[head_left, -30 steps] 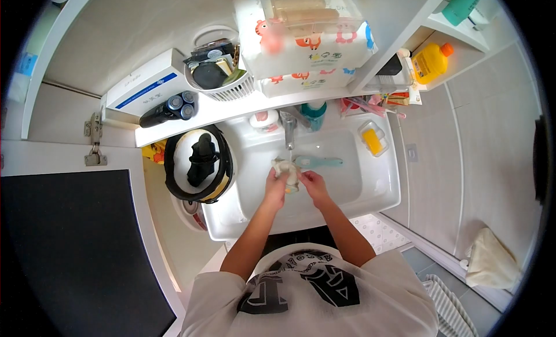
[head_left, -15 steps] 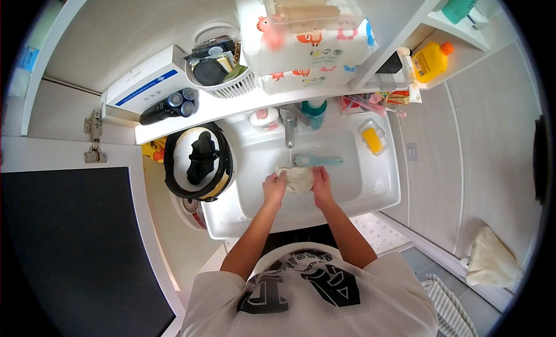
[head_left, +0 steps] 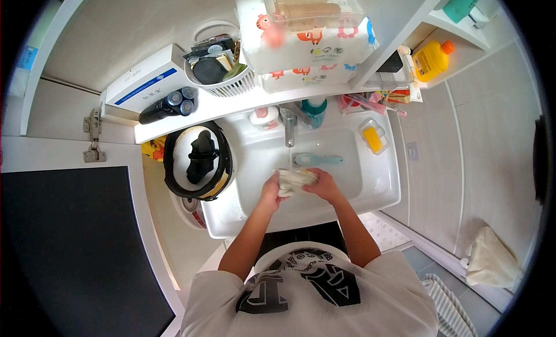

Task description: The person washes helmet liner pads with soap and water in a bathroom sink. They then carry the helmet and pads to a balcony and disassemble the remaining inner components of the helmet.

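Note:
A cream cloth (head_left: 292,180) is bunched between my two hands over the basin of the white sink (head_left: 249,212). My left hand (head_left: 272,191) grips its left side, and my right hand (head_left: 323,185) is closed on its right end. What kind of cloth it is does not show. The faucet (head_left: 289,128) stands just beyond, with what looks like a thin stream of water falling toward the cloth. A light blue brush (head_left: 317,159) lies in the basin behind my right hand, apart from it.
Left of the basin sits a round container (head_left: 227,166) with a dark item on top. A soap dish with a yellow bar (head_left: 372,140) rests on the right rim. Bottles (head_left: 265,118) line the back; above them is a shelf with a shaver (head_left: 168,105) and a basket (head_left: 231,85).
The cloth was stretched wider between my hands and is now bunched up. My right hand has turned inward and moved over the cloth; my left hand has barely shifted.

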